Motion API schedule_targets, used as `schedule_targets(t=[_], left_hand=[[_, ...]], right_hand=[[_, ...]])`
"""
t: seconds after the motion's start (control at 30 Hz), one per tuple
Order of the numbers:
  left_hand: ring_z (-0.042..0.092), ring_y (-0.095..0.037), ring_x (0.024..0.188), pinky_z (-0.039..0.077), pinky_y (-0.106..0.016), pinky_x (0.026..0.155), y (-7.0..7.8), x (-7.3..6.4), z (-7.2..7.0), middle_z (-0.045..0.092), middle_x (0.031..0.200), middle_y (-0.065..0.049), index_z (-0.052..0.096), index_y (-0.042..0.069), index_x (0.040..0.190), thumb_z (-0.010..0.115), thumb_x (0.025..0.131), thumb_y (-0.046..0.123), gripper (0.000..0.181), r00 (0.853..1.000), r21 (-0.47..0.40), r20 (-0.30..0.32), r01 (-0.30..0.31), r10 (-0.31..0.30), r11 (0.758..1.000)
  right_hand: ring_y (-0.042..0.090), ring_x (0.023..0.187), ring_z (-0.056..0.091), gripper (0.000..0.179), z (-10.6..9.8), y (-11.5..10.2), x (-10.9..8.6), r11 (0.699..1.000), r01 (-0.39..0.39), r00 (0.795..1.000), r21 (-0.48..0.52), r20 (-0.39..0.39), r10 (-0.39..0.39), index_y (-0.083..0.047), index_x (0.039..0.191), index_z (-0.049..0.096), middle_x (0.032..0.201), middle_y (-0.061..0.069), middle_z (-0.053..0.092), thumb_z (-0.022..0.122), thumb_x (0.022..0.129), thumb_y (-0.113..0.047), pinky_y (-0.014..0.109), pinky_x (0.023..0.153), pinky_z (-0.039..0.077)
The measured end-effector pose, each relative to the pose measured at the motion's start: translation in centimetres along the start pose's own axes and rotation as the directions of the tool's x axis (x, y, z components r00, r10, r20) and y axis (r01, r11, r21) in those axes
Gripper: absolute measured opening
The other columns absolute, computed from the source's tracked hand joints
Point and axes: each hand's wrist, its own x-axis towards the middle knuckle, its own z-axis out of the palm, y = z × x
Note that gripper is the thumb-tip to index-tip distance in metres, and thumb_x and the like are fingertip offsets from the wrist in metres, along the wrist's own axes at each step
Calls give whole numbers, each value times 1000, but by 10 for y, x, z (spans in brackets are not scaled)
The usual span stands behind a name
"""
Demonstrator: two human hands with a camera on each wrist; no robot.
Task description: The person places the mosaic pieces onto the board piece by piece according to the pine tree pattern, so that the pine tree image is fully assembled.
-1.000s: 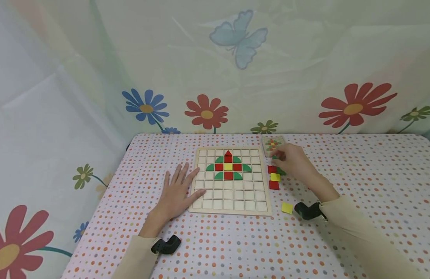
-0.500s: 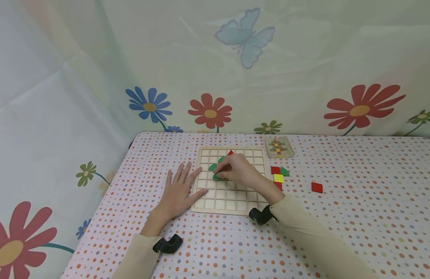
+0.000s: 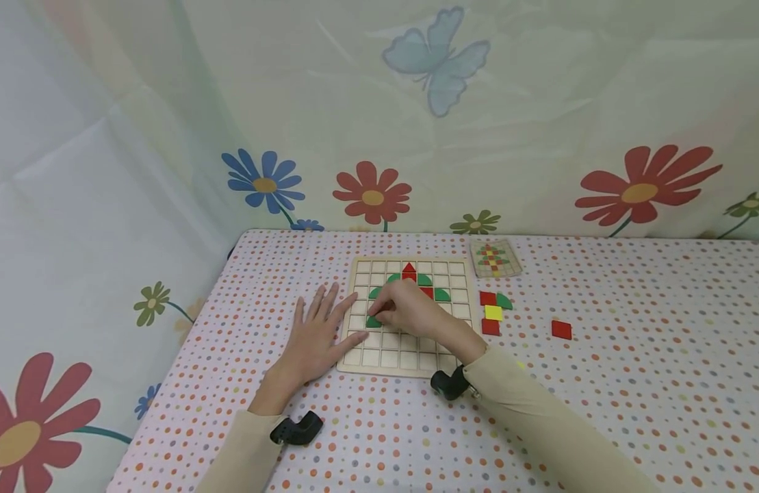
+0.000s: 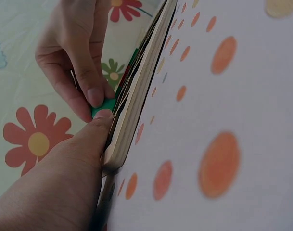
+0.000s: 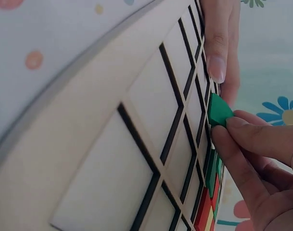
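Observation:
A light wooden grid board (image 3: 391, 370) lies on the table, with red, yellow and green tiles set in its upper cells. My right hand (image 3: 413, 311) is over the board's left part and pinches a green quarter-circle tile (image 5: 219, 110) between thumb and fingers. In the head view that green tile shows just beyond the fingertips; part of the pattern is hidden under this hand. Fingers spread, my left hand (image 3: 314, 337) rests along the board's left edge. Its thumb appears close to the green tile in the left wrist view.
Right of the board lie red squares (image 3: 487, 298), a yellow square (image 3: 493, 313) and a green quarter-circle (image 3: 504, 301). Another red square (image 3: 561, 330) sits farther right. A pattern card (image 3: 495, 259) lies behind them. A yellow piece (image 3: 521, 365) peeks out by the right sleeve.
The right hand has come left from the loose tiles onto the board, carrying a green tile, then shifted slightly left and nearer. The left hand has stayed at the board's edge.

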Motion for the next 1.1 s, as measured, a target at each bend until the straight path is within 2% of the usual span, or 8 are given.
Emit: schedule_targets(t=[0.3, 0.43, 0.63, 0.8, 0.97, 1.1], left_hand=[[3, -36, 161, -2, -68, 124, 0, 1, 0, 11, 175, -12, 31, 25, 167, 52, 102, 63, 79, 1000, 6, -4, -7, 7, 1000], [4, -37, 161, -1, -69, 124, 1, 0, -2, 12, 175, -13, 31, 24, 167, 52, 102, 63, 79, 1000, 13, -5, -6, 6, 1000], [3, -36, 162, -3, -68, 124, 1, -1, -3, 12, 175, -12, 32, 24, 167, 54, 102, 61, 78, 1000, -21, 3, -9, 9, 1000], [2, -35, 162, -3, -68, 124, 1, -1, -3, 11, 175, -12, 31, 24, 167, 53, 102, 61, 78, 1000, -29, 9, -8, 8, 1000], [3, -36, 162, -3, -68, 124, 1, 0, -3, 11, 175, -12, 31, 24, 167, 54, 102, 61, 78, 1000, -30, 2, -10, 10, 999], [4, -36, 162, -2, -68, 124, 1, -2, -3, 12, 175, -12, 32, 23, 166, 55, 102, 60, 78, 1000, -27, -4, -14, 14, 1000]], right_hand=[[19, 95, 67, 11, 3, -5, 1, 997, -10, 999, -77, 40, 13, 1, 100, 83, 99, 8, 77, 76, 92, 4, 25, 79, 58], [20, 95, 70, 11, 3, -5, 3, 993, 18, 999, -113, 53, -12, 1, 101, 83, 98, 8, 78, 78, 91, 3, 24, 79, 59], [22, 93, 72, 10, 4, -5, 2, 982, 97, 995, -165, 49, -90, 4, 99, 82, 94, 11, 78, 78, 89, 6, 24, 79, 60], [23, 93, 73, 10, 5, -9, 5, 966, 94, 994, -241, 75, -78, 4, 97, 83, 94, 10, 78, 78, 89, 7, 26, 80, 61], [23, 94, 71, 10, 6, -16, 6, 933, 112, 991, -341, 110, -79, 1, 96, 83, 94, 10, 76, 76, 91, 7, 27, 82, 60], [23, 94, 71, 11, 7, -19, 3, 920, 130, 989, -369, 112, -95, 1, 96, 83, 94, 11, 75, 75, 92, 7, 28, 82, 60]])
